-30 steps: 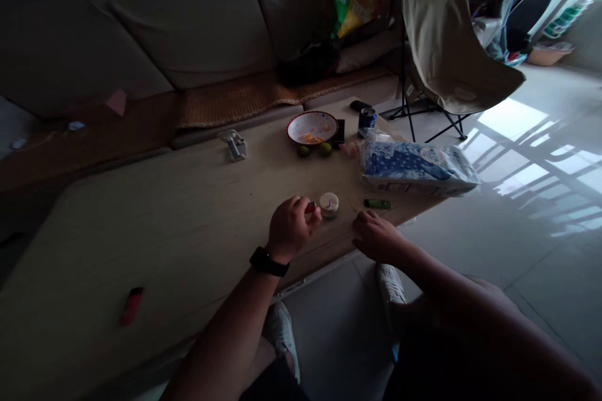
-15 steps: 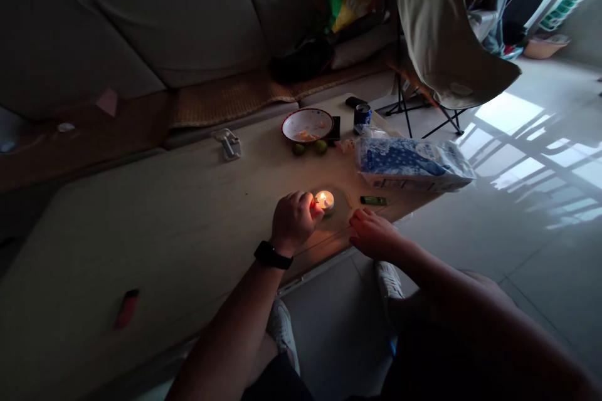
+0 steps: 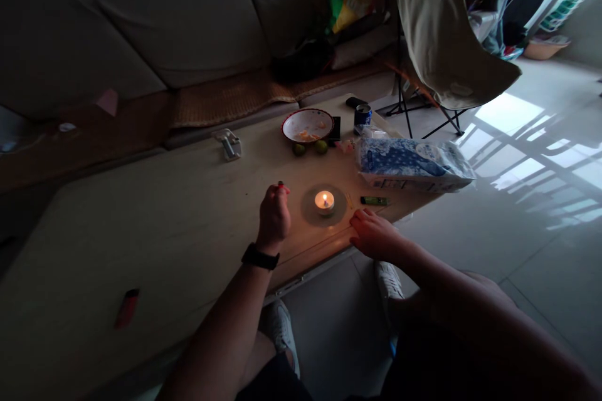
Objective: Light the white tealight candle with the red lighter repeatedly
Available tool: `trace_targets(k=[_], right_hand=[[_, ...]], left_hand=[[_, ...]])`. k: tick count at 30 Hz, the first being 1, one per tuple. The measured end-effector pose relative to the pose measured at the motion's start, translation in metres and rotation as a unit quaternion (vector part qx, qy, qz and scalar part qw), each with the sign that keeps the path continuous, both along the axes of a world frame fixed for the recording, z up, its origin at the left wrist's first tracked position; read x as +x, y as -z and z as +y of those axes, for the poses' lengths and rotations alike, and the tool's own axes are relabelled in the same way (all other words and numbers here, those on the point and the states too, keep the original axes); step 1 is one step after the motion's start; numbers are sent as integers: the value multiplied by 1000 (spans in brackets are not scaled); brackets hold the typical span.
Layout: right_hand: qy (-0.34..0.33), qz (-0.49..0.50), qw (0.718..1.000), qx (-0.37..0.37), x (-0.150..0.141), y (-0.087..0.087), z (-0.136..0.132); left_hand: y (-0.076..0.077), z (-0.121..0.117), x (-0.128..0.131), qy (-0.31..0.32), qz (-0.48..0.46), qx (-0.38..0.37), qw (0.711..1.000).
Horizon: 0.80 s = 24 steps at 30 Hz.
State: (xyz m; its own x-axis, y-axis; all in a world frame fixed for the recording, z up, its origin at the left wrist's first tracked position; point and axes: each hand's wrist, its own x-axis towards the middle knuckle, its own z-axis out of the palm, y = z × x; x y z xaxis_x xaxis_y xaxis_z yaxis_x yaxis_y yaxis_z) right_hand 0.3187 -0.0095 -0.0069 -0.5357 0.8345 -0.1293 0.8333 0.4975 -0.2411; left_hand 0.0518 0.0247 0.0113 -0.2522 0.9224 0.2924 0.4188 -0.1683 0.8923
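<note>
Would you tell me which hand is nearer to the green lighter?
Right. The right hand is just this side of the green lighter; the left hand is left of the candle.

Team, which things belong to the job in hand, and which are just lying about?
Appears in the job:
- red lighter, held in the left hand
- lit candle, on the tabletop

Seemingly just lying about:
- second red lighter
- green lighter
- red-rimmed bowl
- two green fruits
- blue can
- blue-and-white plastic pack

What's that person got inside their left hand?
The left hand holds what looks like a red lighter. Only its top end shows; the rest is covered by the hand.
</note>
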Motion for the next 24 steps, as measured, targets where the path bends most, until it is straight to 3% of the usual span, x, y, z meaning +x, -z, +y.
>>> trace_targets(k=[3,6,13,24], right_hand=[[-4,-2,1000,3,0,0,0],[-6,-9,1000,3,0,-1,0],[-5,-8,1000,4,-1,0,1],[-2,-3,1000,0,-1,0,1]], left_hand=[[4,3,-17,-15,-169,-14,985],[5,3,-32,-26,-238,-19,971],[2,-4,-52,-58,-258,-34,964],[8,-8,-59,-61,-243,-67,966]])
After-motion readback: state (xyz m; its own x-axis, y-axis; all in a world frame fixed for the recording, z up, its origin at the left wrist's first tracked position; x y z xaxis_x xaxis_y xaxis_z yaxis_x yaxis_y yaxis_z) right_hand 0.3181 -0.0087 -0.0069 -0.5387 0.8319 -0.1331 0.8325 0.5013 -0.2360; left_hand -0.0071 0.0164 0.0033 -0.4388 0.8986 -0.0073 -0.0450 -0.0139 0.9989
